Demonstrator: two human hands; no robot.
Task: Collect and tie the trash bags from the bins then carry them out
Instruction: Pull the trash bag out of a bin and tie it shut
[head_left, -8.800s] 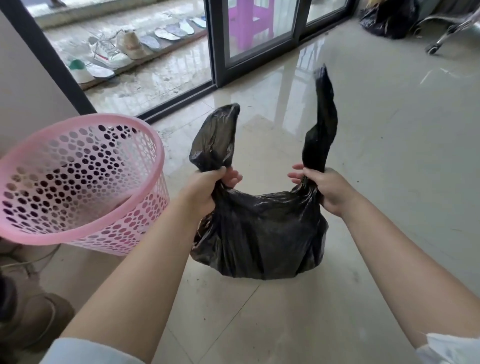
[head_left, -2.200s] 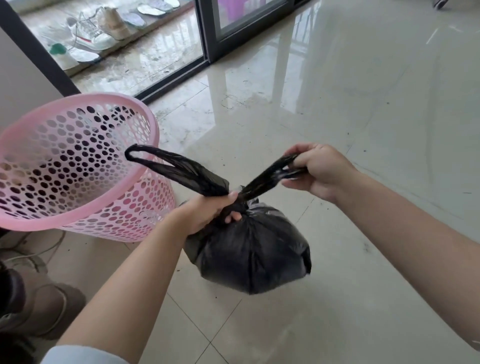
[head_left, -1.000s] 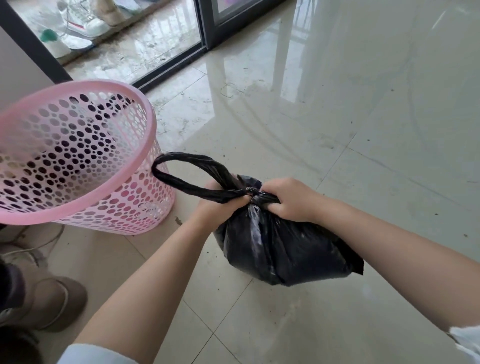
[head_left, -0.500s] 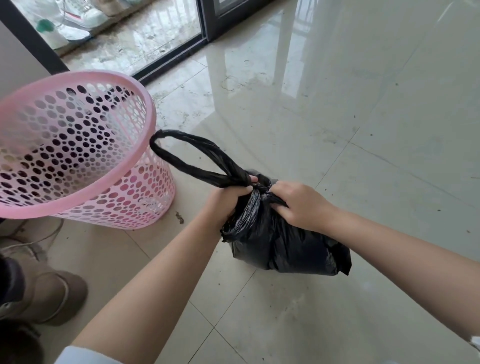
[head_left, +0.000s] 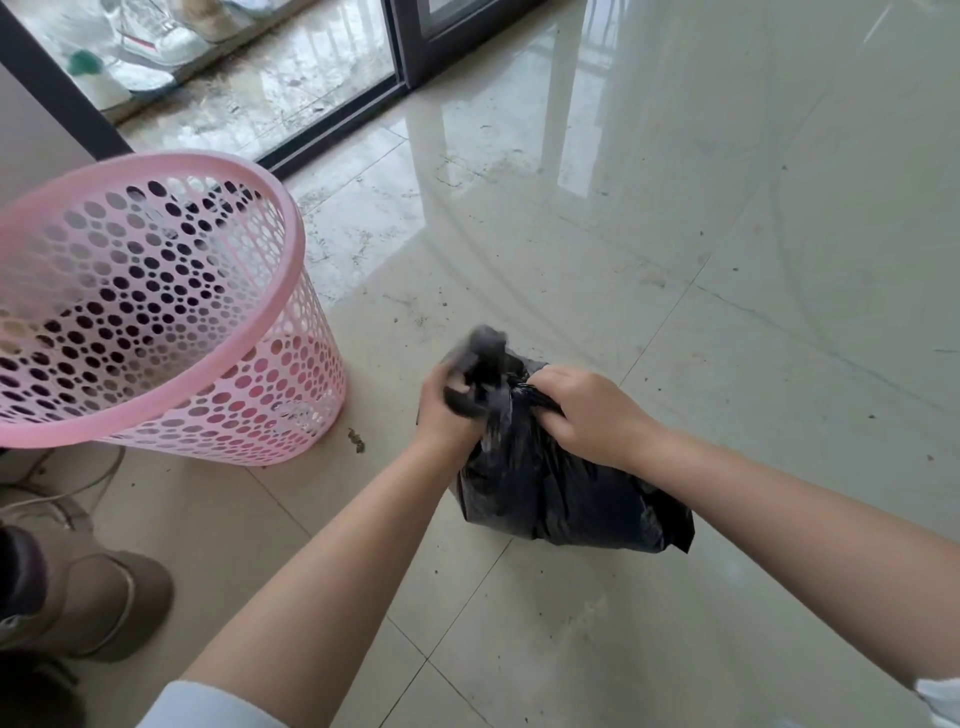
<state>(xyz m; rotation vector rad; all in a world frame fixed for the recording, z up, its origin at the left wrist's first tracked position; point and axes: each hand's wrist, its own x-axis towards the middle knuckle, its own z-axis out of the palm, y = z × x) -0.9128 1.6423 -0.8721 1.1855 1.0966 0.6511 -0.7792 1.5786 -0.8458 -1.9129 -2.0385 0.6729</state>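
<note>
— Two hands on one bag, then? Take me from the left.

— Furthest left of the hands stands the pink bin (head_left: 156, 312), upright on the floor (head_left: 727, 260), apart from the bag and with no liner that I can see. Next comes the left hand (head_left: 447, 410), closed around the blurred, bunched neck (head_left: 480, 374) of the black trash bag (head_left: 561, 493). Just right of it, nearly touching, the right hand (head_left: 587, 415) is curled on the same neck from the other side.

— And the bag itself?

— It sits directly beneath both hands, its body sagging toward the right, under the right wrist. The neck runs roughly upward between the two hands.

— Which hand is better placed to lift it?

— Either is close enough; both are on the gathered top. I judge the knot is being finished, so a lift would go straight up along that neck, away from the floor. Whether the knot is fully tight I cannot tell.
</note>
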